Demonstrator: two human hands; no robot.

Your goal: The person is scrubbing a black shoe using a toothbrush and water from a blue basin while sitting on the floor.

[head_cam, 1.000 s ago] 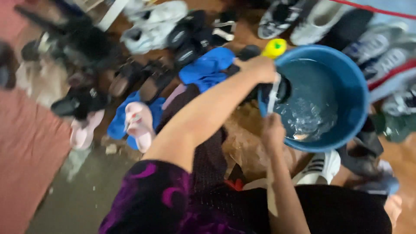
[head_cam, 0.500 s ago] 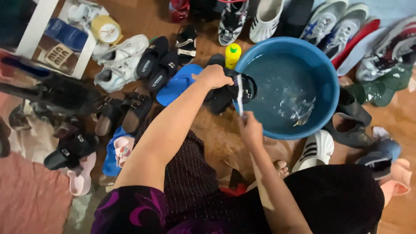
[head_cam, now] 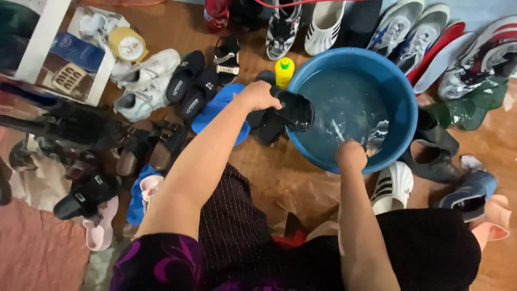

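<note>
Shoes crowd the brown floor (head_cam: 280, 178) on every side of the blue basin (head_cam: 401, 108), leaving only a bare strip in front of the person's knees. Left hand (head_cam: 258, 96) is clamped on a black sandal (head_cam: 293, 110) held over the basin's near rim. Right hand (head_cam: 351, 155) is closed around a thin brush (head_cam: 338, 131) dipped into the water

Packages on the floor, far side

A small yellow bottle (head_cam: 284, 70) stands upright just left of the blue basin (head_cam: 401, 108); a flat blue-and-brown printed pack (head_cam: 72, 67) lies far left beside a round yellow tin (head_cam: 127, 45).
</note>
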